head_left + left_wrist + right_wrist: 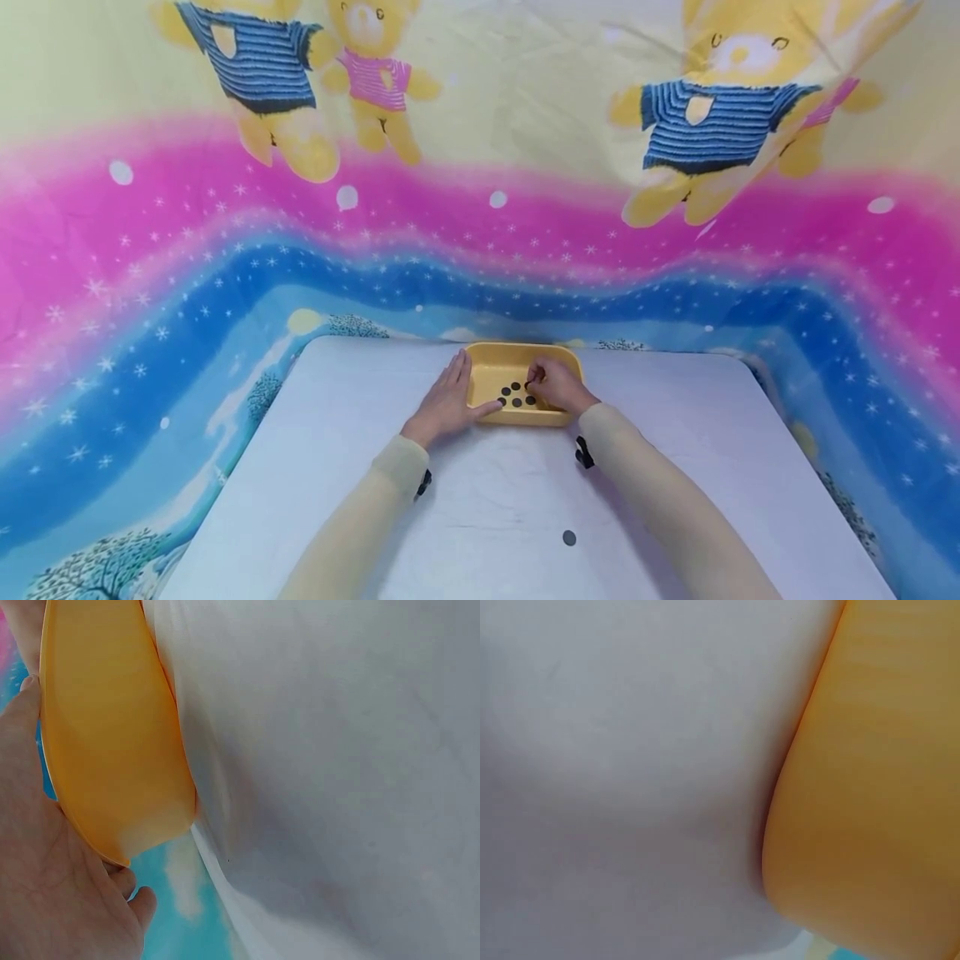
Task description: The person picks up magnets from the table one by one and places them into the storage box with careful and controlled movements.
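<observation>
A yellow plastic tray (487,350) stands at the far edge of the white table, with several small dark round discs (516,402) on its floor. My left hand (444,402) rests against the tray's left end, fingers straight along its side and thumb reaching over the front rim. The left wrist view shows that hand (60,855) touching the tray's corner. Inside the tray's right half, my right hand (558,386) pinches a dark disc (528,385) at its fingertips. The right wrist view shows only the tray's outer wall (870,787) and the table; the hand is hidden there.
One grey disc (569,538) lies alone on the white table (487,500), near the front and right of the middle. A cloth curtain (480,250) printed with bears and snowflakes surrounds the table's back and sides.
</observation>
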Motion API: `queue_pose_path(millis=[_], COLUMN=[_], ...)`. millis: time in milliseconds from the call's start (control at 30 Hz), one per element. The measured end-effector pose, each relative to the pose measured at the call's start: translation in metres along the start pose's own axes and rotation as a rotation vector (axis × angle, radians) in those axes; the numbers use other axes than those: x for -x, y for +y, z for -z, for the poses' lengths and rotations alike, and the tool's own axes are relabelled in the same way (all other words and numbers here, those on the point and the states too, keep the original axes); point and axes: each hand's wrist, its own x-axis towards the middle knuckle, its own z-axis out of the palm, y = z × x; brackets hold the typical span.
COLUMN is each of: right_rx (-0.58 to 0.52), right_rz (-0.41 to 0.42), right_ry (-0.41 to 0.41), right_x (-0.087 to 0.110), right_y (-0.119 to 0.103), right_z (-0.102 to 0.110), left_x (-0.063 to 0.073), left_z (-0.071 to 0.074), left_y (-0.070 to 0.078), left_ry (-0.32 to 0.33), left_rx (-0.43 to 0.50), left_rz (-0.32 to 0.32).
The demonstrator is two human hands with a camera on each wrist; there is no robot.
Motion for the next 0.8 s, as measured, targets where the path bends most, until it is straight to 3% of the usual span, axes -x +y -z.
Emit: queue_pose_path(millis=[800], right_rx=[0.067], right_rz=[-0.074], right_ry=[0.019], right_x=[-0.0011], right_y=[-0.0035], right_z=[-0.0022], left_x=[0.0015], left_z=[0.0008], left_y=[0.0008], left_ry=[-0.007], left_rx=[-0.007], left_rz=[0.002])
